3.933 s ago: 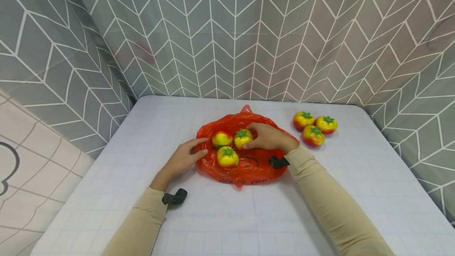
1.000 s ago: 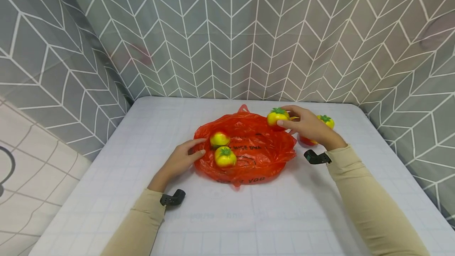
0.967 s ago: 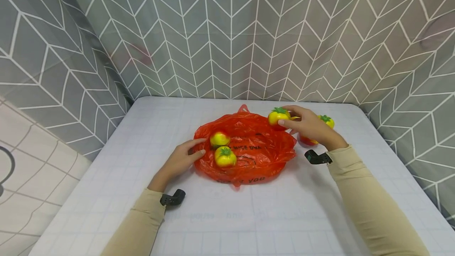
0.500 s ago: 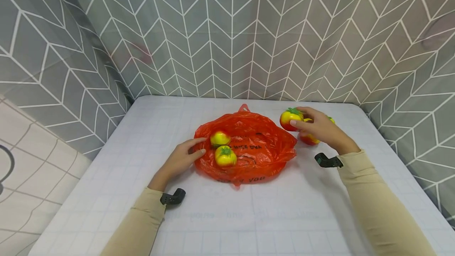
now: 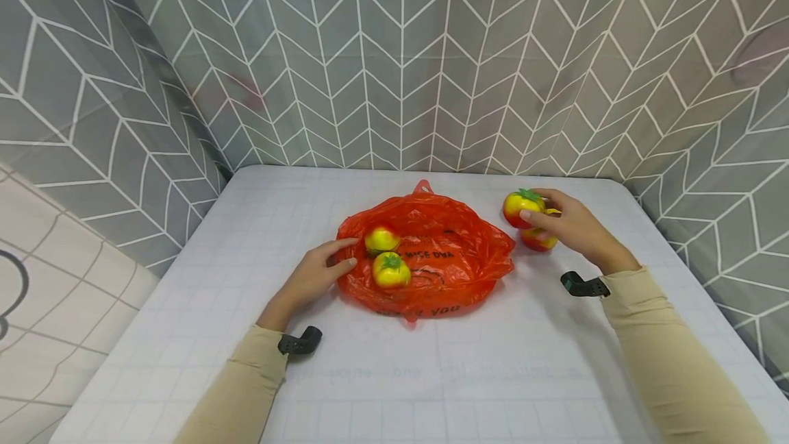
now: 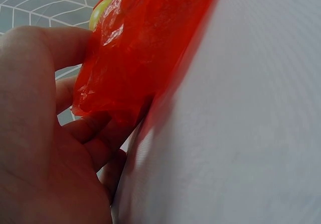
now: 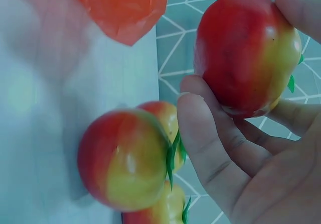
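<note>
The left hand (image 5: 311, 276), half-curled, holds a red plastic bag (image 5: 459, 273); the right hand (image 5: 579, 228), fingers curved, grips a tomato (image 5: 520, 208).

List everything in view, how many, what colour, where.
Tabletop: 1, white, centre
Backdrop: count unclear, grey and white, behind tabletop
Gridded surface: 1, white, lower left
Plastic bag: 1, red, on tabletop
Bagged fruits: 2, mostly yellow, bag's left
Loose fruits: 3, red-yellow, right of bag
Held fruit: 1, red-yellow, right of bag, raised
Wrist devices: 2, black, one per wrist
Sleeves: 2, beige, both arms
Right hand: 1, bare, gripping held fruit
Left hand: 1, bare, at bag's left rim
</note>
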Demonstrator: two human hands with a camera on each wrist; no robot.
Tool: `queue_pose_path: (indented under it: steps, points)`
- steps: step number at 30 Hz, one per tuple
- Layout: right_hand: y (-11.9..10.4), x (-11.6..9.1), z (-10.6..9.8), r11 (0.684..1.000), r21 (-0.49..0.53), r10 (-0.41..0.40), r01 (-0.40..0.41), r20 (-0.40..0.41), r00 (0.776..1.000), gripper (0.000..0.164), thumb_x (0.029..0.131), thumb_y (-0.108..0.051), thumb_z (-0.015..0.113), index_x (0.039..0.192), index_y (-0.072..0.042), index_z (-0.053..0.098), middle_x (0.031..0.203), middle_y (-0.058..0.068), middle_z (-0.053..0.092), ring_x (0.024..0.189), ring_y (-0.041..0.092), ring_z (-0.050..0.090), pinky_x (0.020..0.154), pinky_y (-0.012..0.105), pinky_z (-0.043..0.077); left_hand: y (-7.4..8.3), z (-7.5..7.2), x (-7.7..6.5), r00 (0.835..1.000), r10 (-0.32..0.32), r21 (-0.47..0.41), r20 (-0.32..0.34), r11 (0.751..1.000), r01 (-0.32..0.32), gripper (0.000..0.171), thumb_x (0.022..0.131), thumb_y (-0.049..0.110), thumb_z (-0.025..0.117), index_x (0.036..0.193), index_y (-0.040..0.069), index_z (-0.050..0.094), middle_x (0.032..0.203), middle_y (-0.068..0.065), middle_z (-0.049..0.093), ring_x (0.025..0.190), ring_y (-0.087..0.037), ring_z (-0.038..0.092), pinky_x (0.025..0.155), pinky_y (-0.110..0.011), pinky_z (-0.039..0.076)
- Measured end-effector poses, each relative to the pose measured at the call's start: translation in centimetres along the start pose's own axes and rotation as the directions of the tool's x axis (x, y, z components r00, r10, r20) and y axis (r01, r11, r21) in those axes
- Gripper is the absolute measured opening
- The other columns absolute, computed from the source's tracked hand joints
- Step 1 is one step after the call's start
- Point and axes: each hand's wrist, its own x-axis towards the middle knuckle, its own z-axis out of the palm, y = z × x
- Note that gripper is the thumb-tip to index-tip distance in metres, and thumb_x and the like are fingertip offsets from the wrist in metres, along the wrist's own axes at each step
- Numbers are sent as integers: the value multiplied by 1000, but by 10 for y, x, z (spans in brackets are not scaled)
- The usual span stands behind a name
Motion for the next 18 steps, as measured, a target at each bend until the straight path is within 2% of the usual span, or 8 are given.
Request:
queue_pose_path:
  steps: [6, 14, 15, 18]
  points:
    - [8, -2, -5, 1000, -9, 4, -4, -35, 999, 85, 97, -54, 58, 157, -3, 25, 145, 27, 40, 130, 44, 40, 100, 62, 45, 3, -1, -1, 1000, -12, 13, 2, 1000, 12, 46, 98, 34, 63, 143, 24, 57, 149, -7, 49, 142, -32, 38, 115, -57, 29]
    - [23, -4, -14, 999, 33, 20, -18, -70, 997, 82, 99, -49, 56, 157, -1, 23, 148, 30, 36, 121, 43, 52, 102, 58, 45, 4, 0, -2, 999, -31, 11, 10, 999, 30, 47, 98, 33, 64, 143, 24, 56, 150, -6, 49, 142, -32, 38, 115, -57, 29]
    - [25, -5, -15, 999, 38, 19, -16, -78, 997, 82, 100, -48, 56, 157, 0, 23, 148, 31, 36, 120, 43, 54, 102, 56, 46, 4, 0, -2, 1000, -30, 13, 10, 999, 29, 47, 98, 33, 64, 143, 24, 56, 150, -6, 49, 142, -32, 38, 115, -58, 29]
    - [28, -8, -19, 999, 38, 25, -22, -103, 994, 81, 100, -49, 56, 156, 0, 24, 148, 31, 36, 111, 41, 61, 93, 37, 55, 5, 0, -2, 1000, -22, 16, 6, 1000, 22, 47, 98, 33, 64, 143, 24, 56, 149, -6, 50, 142, -32, 38, 114, -58, 30]
